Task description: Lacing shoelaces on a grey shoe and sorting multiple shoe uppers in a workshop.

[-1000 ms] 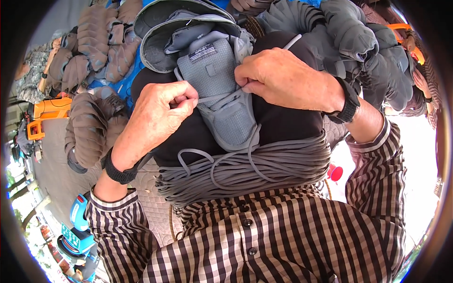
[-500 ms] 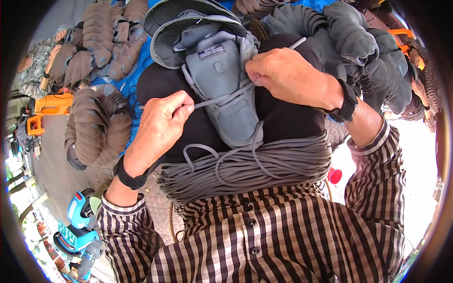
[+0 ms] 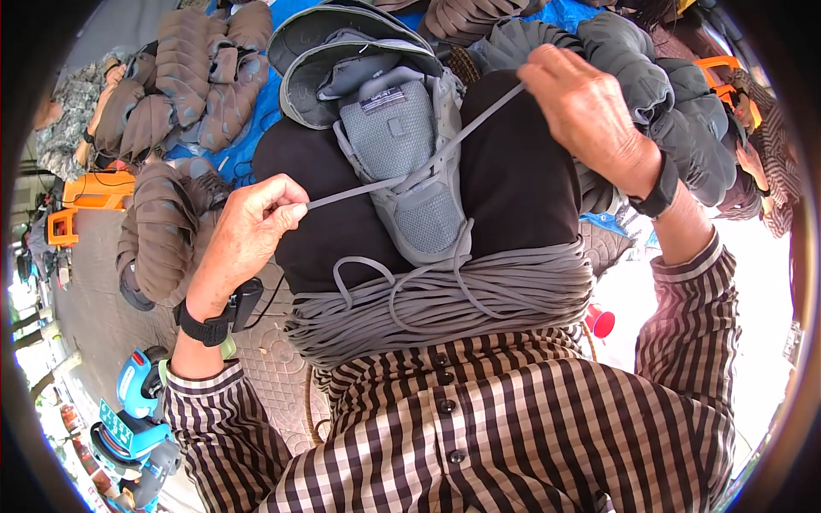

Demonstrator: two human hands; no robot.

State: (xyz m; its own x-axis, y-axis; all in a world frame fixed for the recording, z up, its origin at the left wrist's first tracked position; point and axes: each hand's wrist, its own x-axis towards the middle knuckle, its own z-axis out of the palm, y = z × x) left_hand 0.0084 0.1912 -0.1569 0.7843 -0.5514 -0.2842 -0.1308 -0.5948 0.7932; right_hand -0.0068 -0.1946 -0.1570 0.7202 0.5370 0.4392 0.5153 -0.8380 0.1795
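A grey shoe upper [image 3: 419, 227] lies across my black-clad lap, toe toward me, its tongue [image 3: 389, 137] showing. Through its lower eyelets runs a grey shoelace [image 3: 351, 196], stretched taut to both sides. My left hand [image 3: 252, 227] pinches one end, left of the shoe. Higher up and to the right, my right hand [image 3: 581, 107] grips the other end. Between the shoe's toe and my checked shirt rests a thick bundle of grey laces [image 3: 445, 295], with a few loops straying up toward the toe.
Stacked grey uppers [image 3: 676, 120] stand at the far right, brown ones [image 3: 171, 231] at the left, partly on blue sheeting [image 3: 227, 158]. Orange plastic stools [image 3: 98, 188] are beyond. Other people's arms show at both edges. A red cup [image 3: 600, 321] is at my right.
My hands have moved apart: the left went left and slightly down, the right up and to the right. The lace between them is now pulled straight and long.
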